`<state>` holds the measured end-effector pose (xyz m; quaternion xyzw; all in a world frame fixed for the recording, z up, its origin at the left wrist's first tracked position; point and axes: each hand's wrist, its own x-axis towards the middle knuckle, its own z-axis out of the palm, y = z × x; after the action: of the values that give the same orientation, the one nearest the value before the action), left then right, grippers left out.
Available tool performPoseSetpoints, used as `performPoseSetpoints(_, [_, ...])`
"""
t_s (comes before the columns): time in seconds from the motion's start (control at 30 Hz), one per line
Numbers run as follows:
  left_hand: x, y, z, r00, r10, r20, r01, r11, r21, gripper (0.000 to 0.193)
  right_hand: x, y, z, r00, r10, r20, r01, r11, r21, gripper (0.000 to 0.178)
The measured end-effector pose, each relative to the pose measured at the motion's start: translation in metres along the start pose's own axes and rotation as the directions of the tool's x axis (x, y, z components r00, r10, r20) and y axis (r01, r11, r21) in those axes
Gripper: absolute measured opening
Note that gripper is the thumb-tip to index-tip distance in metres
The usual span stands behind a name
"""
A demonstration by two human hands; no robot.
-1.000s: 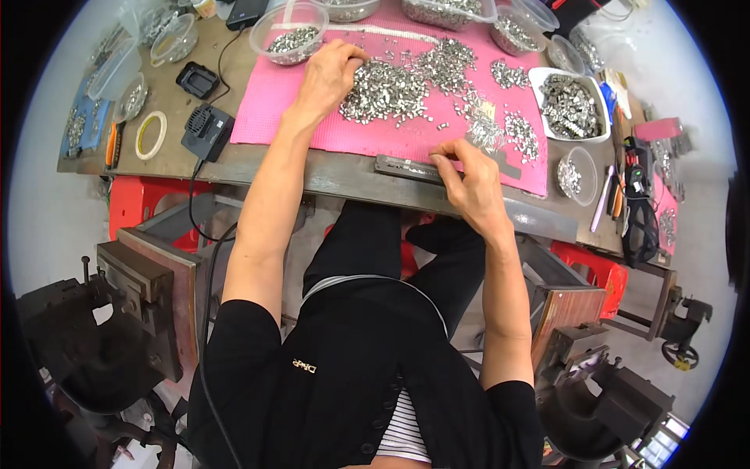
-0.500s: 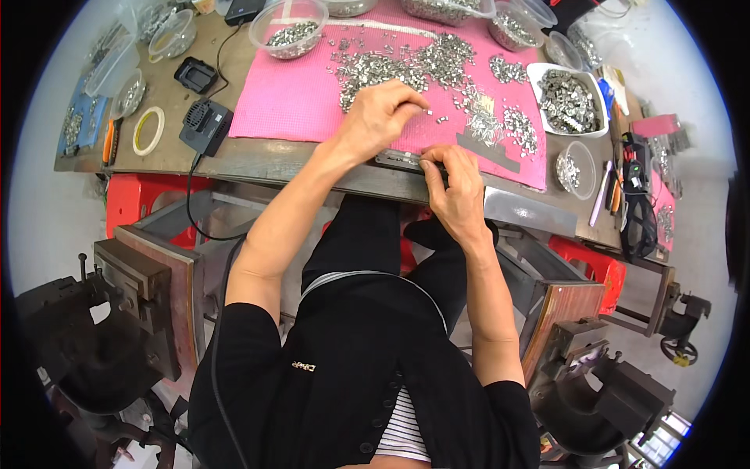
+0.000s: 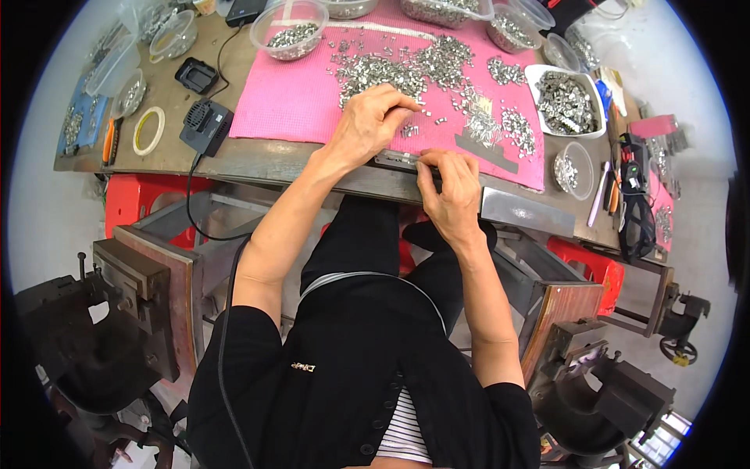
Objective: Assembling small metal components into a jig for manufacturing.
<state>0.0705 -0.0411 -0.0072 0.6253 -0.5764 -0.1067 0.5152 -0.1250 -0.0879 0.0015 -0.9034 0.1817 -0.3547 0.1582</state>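
My left hand [image 3: 369,125] hovers over the near edge of the pink mat [image 3: 273,102], thumb and forefinger pinched together beside a pile of small silvery metal pieces [image 3: 383,74]. Whatever the fingertips hold is too small to tell. My right hand [image 3: 451,187] rests at the table's front edge, its fingers curled and closed at the right end of a dark flat metal bar [image 3: 394,159]. What lies between those fingers is hidden. Thin silvery pins [image 3: 483,129] and a grey flat strip [image 3: 486,152] lie on the mat to the right.
A clear round bowl of metal pieces [image 3: 289,35] stands at the back left, and a white tub of larger parts [image 3: 564,102] at the right. A black device with a cable [image 3: 207,127] and a tape roll [image 3: 148,130] lie at left. Vises [image 3: 129,313] flank me below the table.
My left hand has shifted slightly left and down. My right hand has moved a little, its thumb drawn slightly left at the bar's end. The piles look unchanged.
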Motion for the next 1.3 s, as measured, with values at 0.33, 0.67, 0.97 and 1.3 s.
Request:
performPoseSetpoints(0.33, [-0.022, 0.004, -0.024, 1.0, 0.006, -0.029, -0.001, 0.987, 0.158, 0.011, 0.0, 0.003, -0.002, 0.998, 0.061, 0.009, -0.061, 0.996, 0.061, 0.015])
performPoseSetpoints(0.67, [-0.036, -0.001, -0.023, 0.997, 0.079, -0.019, -0.067, 0.933, 0.354, 0.007, 0.018, 0.012, -0.024, 0.977, 0.002, 0.211, -0.02, 0.997, 0.08, 0.007])
performPoseSetpoints(0.97, [-0.038, 0.003, -0.02, 0.994, 0.103, -0.04, -0.076, 0.896, 0.438, 0.01, 0.047, 0.035, 0.01, 0.987, 0.012, 0.163, 0.005, 0.994, -0.105, 0.012])
performPoseSetpoints(1.3, [-0.04, 0.013, -0.02, 0.998, 0.057, -0.038, -0.037, 0.921, 0.389, 0.009, 0.022, 0.011, -0.026, 0.981, 0.129, 0.147, -0.151, 0.976, 0.155, 0.012])
